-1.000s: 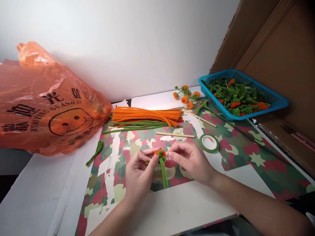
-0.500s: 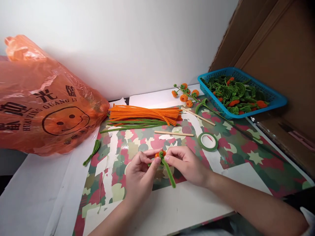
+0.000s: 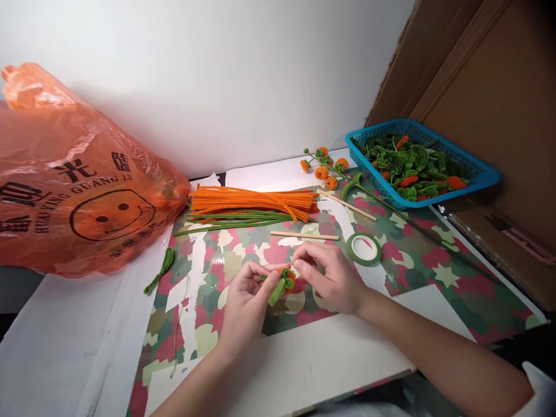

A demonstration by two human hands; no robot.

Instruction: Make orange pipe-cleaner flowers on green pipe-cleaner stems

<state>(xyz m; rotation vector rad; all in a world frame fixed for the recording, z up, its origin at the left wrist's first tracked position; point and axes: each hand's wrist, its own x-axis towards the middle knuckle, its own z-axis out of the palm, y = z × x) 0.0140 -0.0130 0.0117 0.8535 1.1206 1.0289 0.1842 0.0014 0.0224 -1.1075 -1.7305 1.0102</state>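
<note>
My left hand (image 3: pixel 249 304) pinches a small pipe-cleaner flower (image 3: pixel 290 284) between thumb and fingers. The flower is an orange ribbed head with green loops on top, and a short green end sticks out toward me. Close to the flower's upper right edge is my right hand (image 3: pixel 332 275), its thumb and index finger pinched together. Whatever lies between those fingertips is too small to make out. Both hands are above the near part of the patterned board (image 3: pixel 208 313).
Orange pipe cleaners (image 3: pixel 256 200) lie behind my hands beside green ones (image 3: pixel 238 219). Around them are a wooden stick (image 3: pixel 304 236), green tape (image 3: pixel 376 255), a finished flower stem (image 3: pixel 321 172), a blue basket (image 3: pixel 482 178) of green and orange pieces, an orange plastic bag (image 3: pixel 95 197) and a green twisted piece (image 3: pixel 161 272).
The flower has turned in my left hand, so the green end now points down-left and more loops show. My right hand has moved slightly up, off the green centre.
</note>
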